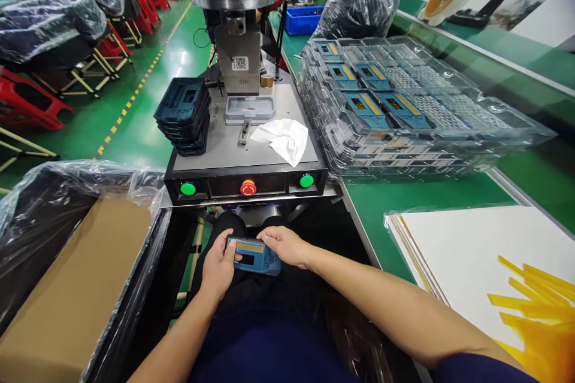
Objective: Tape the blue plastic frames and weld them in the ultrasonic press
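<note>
A blue plastic casing [255,263] with a dark rectangular window and a yellow strip [250,246] along its upper side is held over my lap. My left hand [220,264] grips its left end, thumb on the face. At the upper right corner, near the strip's end, my right hand [284,244] has its fingers closed on the casing; whether they also pinch the strip is hidden. Beyond my hands stands a press [238,54] above a grey fixture [250,109]. Dark casings [182,108] are stacked on the press bed, left of the fixture.
A white cloth [285,139] and a small metal block [244,131] lie on the press bed. Green buttons and a red emergency stop [248,187] line its front. Clear trays [431,131] hold blue casings at right. Yellow strips [534,299] lie on white sheets. A plastic-lined bin [155,221] stands left.
</note>
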Tool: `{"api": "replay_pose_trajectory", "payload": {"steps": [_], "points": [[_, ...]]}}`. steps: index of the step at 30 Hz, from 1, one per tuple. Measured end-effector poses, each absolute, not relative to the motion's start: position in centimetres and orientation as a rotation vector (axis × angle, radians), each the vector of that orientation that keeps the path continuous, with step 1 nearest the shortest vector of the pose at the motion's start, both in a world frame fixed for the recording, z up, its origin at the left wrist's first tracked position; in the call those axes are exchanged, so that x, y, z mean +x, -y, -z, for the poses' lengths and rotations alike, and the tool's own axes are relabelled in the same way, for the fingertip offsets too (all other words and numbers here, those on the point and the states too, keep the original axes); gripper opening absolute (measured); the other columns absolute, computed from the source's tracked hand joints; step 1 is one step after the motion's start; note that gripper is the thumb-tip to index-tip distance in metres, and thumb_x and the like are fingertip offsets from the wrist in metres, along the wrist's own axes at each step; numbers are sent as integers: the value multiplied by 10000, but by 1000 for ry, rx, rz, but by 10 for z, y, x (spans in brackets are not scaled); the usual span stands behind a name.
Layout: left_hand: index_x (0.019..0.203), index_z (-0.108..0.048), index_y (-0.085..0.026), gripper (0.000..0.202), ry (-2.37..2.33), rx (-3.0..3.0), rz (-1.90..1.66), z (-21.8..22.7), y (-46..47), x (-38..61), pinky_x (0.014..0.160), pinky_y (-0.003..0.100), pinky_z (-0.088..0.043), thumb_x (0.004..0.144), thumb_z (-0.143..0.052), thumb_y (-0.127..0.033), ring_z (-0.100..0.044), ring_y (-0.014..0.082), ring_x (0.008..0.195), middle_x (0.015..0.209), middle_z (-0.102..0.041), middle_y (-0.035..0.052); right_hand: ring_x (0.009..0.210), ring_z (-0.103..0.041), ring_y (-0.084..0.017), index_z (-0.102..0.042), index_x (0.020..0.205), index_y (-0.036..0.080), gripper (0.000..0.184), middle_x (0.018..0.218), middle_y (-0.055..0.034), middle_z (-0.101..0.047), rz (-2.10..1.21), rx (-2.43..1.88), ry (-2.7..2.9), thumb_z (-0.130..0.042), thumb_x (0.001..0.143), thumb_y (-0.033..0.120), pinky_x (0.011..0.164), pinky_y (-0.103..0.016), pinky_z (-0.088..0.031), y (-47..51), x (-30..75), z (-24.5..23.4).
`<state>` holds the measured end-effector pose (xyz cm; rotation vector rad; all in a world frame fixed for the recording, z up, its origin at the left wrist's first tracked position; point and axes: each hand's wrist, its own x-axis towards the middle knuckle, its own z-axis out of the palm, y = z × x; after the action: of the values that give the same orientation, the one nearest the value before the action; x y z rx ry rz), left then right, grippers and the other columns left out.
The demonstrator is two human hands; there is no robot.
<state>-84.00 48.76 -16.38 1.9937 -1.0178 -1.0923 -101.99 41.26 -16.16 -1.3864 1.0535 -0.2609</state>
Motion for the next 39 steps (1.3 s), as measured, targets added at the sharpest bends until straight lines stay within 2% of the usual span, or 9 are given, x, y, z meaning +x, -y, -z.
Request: {"api": "replay_pose_trajectory", "payload": {"steps": [7,11,15,17,21,24,29,35,39], "points": [[1206,-522,-222,456,883,1904,1151,167,-488,-840,677,263,-456,842,-485,-494,-634,132,654,801,-598,-21,658,-559,-123,-672,962,174,280,793,-19,-661,211,-1456,-1066,-406,906,243,622,-237,-437,-408,-1020,165],[1162,-537,-200,481,701,1811,1175,167,-486,-841,660,243,-447,787,-566,-501,-587,93,597,784,-585,-35,883,-601,-188,-634,1120,181,316,1031,-72,-658,202,-1797,-1003,-522,863,328,818,-316,-468,-405,-1027,155],[1142,-550,-176,586,473,1726,1208,164,-484,-839,608,233,-445,685,-657,-527,-558,87,565,745,-579,-40,1159,-490,-291,-409,1376,148,834,1316,-161,-475,200,-2181,-810,-733,680,475,985,-389,-407,-408,-1035,149],[1152,-561,-179,653,372,1724,1261,165,-486,-837,585,242,-449,622,-703,-534,-575,109,581,746,-598,-27,1187,-464,-313,-335,1415,149,951,1352,-175,-434,158,-2316,-752,-767,635,480,995,-407,-401,-411,-1036,148],[1146,-598,-224,647,228,1735,1373,177,-487,-828,573,264,-480,579,-755,-495,-616,150,660,896,-643,19,1104,-523,-295,-357,1389,167,863,1287,-154,-498,88,-2463,-702,-728,671,469,938,-415,-438,-408,-1037,145],[1103,-615,-252,533,240,1707,1434,192,-486,-821,597,266,-513,655,-711,-524,-636,157,741,1043,-640,24,1032,-562,-281,-410,1347,158,819,1203,-134,-556,101,-2496,-737,-707,668,505,904,-406,-455,-402,-1042,134],[1080,-547,-196,404,189,1683,1474,217,-485,-812,661,318,-561,730,-685,-343,-669,188,723,884,-680,51,1096,-537,-283,-398,1363,161,865,1266,-144,-527,450,-2513,-878,-720,637,502,941,-389,-439,-390,-1073,89],[1081,-534,-193,515,299,1675,1428,243,-485,-812,621,314,-570,628,-748,-312,-682,199,684,834,-694,50,1235,-431,-278,-351,1386,176,765,1338,-142,-459,1068,-2407,-1445,-648,740,458,1070,-402,-331,-349,-1144,19],[1050,-527,-192,604,273,1653,1474,254,-482,-809,599,330,-574,525,-803,-304,-684,215,652,783,-696,35,1217,-441,-282,-362,1367,124,767,1317,-160,-468,1207,-2150,-2110,-625,746,490,1063,-393,-334,-301,-1201,-2]]}}
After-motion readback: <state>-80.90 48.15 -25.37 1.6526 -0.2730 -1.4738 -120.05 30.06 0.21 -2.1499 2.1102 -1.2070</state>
